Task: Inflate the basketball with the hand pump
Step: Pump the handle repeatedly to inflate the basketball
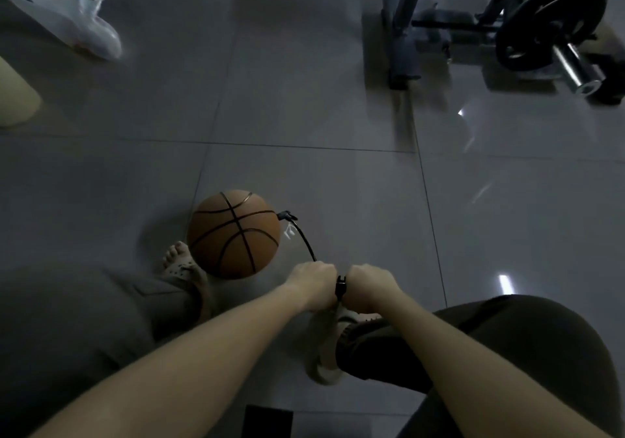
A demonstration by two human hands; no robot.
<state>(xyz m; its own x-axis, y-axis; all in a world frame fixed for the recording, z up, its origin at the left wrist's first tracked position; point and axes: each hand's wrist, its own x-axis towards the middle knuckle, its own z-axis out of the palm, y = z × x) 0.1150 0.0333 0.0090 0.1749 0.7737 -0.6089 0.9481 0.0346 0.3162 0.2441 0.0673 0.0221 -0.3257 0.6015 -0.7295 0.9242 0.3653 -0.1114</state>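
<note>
Both fists, my left hand (pixel 313 280) and right hand (pixel 370 282), clench the pump handle (pixel 340 287) side by side for downward force; just beyond my knuckles, the hose (pixel 306 241) feeds the basketball (pixel 234 234), braced against my foot (pixel 179 258).

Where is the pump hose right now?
In the head view the hose runs from the right side of the basketball down to the left hand, low and just left of centre, over the tiled floor.

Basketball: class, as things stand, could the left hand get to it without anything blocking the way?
Probably yes. The left hand is shut on the pump handle just beside the basketball, with only bare floor and the thin hose between; it would have to let go first.
</note>
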